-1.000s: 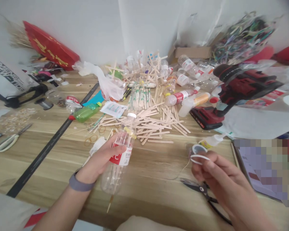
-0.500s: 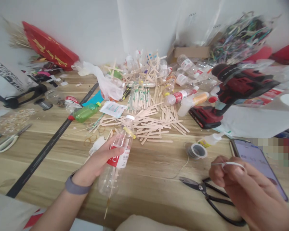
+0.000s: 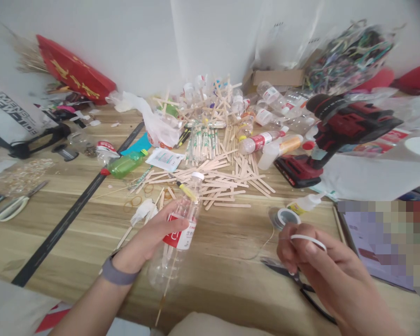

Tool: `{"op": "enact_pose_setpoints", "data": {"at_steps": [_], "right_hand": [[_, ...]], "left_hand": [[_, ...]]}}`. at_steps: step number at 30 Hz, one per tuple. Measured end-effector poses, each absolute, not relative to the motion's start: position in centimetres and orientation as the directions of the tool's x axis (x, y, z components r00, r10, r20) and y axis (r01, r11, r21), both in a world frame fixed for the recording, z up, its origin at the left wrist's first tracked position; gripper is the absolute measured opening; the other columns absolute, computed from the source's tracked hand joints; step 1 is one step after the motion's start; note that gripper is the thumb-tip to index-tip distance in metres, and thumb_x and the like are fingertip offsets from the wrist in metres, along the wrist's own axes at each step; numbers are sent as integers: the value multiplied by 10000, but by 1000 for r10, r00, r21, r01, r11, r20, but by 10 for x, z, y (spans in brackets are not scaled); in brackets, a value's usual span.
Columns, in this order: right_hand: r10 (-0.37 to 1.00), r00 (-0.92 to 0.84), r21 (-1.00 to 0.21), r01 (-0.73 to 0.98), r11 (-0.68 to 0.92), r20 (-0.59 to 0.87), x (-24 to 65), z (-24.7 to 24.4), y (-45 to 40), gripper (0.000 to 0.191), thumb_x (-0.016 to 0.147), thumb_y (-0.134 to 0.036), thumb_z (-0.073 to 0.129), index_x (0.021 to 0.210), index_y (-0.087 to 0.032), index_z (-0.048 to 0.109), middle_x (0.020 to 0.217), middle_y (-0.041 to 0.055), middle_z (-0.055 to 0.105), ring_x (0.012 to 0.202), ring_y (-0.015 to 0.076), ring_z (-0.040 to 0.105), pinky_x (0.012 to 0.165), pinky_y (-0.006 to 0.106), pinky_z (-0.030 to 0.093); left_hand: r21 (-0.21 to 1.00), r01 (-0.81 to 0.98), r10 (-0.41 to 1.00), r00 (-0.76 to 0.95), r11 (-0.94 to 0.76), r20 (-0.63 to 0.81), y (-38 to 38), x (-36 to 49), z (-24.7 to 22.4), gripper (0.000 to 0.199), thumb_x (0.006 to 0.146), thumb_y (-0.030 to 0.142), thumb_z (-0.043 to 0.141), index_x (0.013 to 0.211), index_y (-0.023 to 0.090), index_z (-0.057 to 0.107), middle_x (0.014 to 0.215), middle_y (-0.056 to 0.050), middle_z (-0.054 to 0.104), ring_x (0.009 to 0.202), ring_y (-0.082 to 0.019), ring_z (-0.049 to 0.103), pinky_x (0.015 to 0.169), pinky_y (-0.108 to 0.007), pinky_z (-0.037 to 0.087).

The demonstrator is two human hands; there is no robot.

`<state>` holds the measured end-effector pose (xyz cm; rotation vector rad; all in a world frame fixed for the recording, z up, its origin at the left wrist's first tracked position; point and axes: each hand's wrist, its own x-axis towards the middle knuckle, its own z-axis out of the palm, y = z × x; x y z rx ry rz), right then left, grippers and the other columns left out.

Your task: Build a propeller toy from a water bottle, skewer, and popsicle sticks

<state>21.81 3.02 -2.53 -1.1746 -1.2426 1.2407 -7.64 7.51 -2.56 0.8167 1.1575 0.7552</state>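
Observation:
My left hand point(image 3: 159, 229) is wrapped around a clear plastic bottle point(image 3: 187, 235) with a red and white label and a white cap. The bottle leans, cap away from me. A thin stick point(image 3: 160, 310) pokes out past its bottom end, and a yellow piece point(image 3: 188, 192) sits at its neck. To the right, my right hand point(image 3: 331, 268) pinches a thin white ring-like strip point(image 3: 310, 241) above the table, apart from the bottle. Under that hand lie black-handled scissors point(image 3: 317, 305), partly covered. A small spool of thread point(image 3: 287, 218) is just beyond its fingers.
Flat wooden sticks point(image 3: 220, 184) lie heaped beyond the bottle, with several plastic bottles behind. A red cordless drill point(image 3: 336, 140) stands at right, near a glue bottle point(image 3: 304, 204). At left are a black strip point(image 3: 61, 224), a green bottle point(image 3: 126, 164) and white-handled scissors point(image 3: 14, 207).
My right hand has moved left with the white strip, now covering more of the black scissors. My left hand and the bottle have shifted slightly right and toward me.

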Motion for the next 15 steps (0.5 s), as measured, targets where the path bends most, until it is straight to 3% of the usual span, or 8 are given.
{"op": "enact_pose_setpoints", "data": {"at_steps": [5,9,15], "right_hand": [[983,-183,-995,98,9,-9,203,-25,33,420,905,-541,535,637,-223,590,598,22,549,588,164,476,570,299,397],[952,-304,-997,74,-12,-34,189,-28,38,427,918,-546,508,650,-217,558,611,16,568,592,154,504,577,282,421],[923,-369,-994,60,-94,-110,170,-26,47,450,893,-578,526,637,-208,528,614,4,551,592,140,503,593,280,426]], "left_hand": [[862,-99,852,243,497,-463,75,-73,-27,674,622,379,830,1212,204,555,978,-61,695,943,-263,633,804,-333,442],[845,-134,839,270,518,-472,75,-70,-28,697,609,366,837,1219,201,541,1037,-74,686,913,-246,637,798,-327,445],[855,-123,839,306,503,-450,76,-68,-29,676,620,375,827,1213,220,541,974,-41,677,901,-237,622,794,-322,435]]}}
